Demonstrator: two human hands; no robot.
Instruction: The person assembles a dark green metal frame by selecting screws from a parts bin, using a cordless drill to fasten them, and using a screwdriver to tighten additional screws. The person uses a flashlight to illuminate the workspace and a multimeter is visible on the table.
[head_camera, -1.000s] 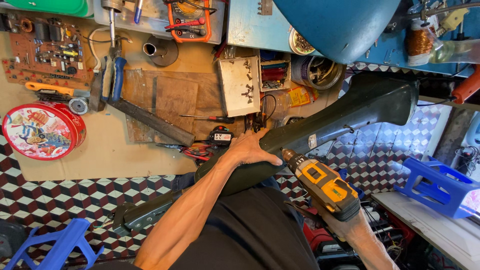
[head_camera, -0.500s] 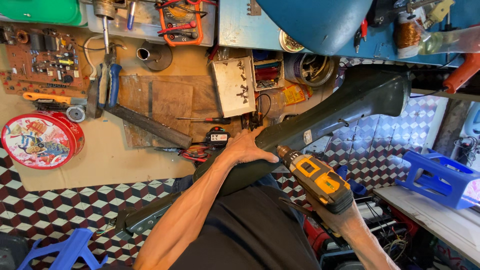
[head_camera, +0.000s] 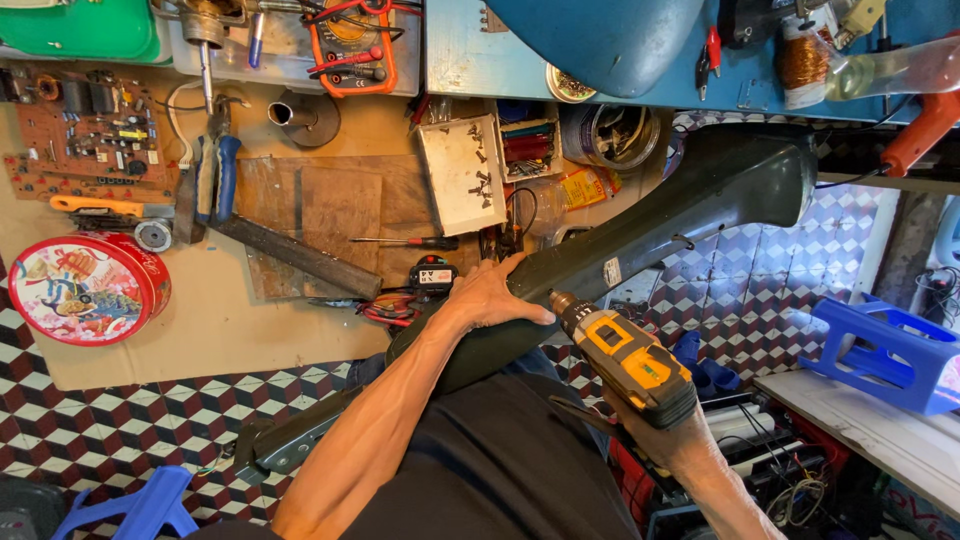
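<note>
The left hand (head_camera: 492, 297) is pressing down flat on a long dark grey-green moulded plastic panel (head_camera: 640, 235), fingers spread over its curved top and not really wrapped around it. That panel is lying across the person's lap and running diagonally, its wide flared end pointing up toward the blue desk edge at the upper right and its narrow end sticking out toward the checkered tile floor (head_camera: 100, 430) at the lower left. The right hand (head_camera: 665, 440) is clamped around the grip of a yellow and black cordless drill (head_camera: 625, 358), and the drill's chuck is pointing right at the panel's side, just beside the left hand's fingertips (can't tell whether the bit is actually touching the plastic, it's hidden).

Around it, a sheet of tan cardboard (head_camera: 200, 330) is lying on the floor and carrying most of the clutter. A round red tin with a colourful printed lid (head_camera: 88, 288) is sitting at the cardboard's left edge. A brown circuit board (head_camera: 92, 135) is lying near its upper left corner, with blue-handled pliers (head_camera: 218, 175) just beside it. A long dark metal bar (head_camera: 295, 257) is lying slanted across the middle. A shallow white tray holding small screws (head_camera: 463, 172) is sitting near the cardboard's upper right. A blue plastic crate (head_camera: 885, 352) is resting at the far right, well apart from both hands.
</note>
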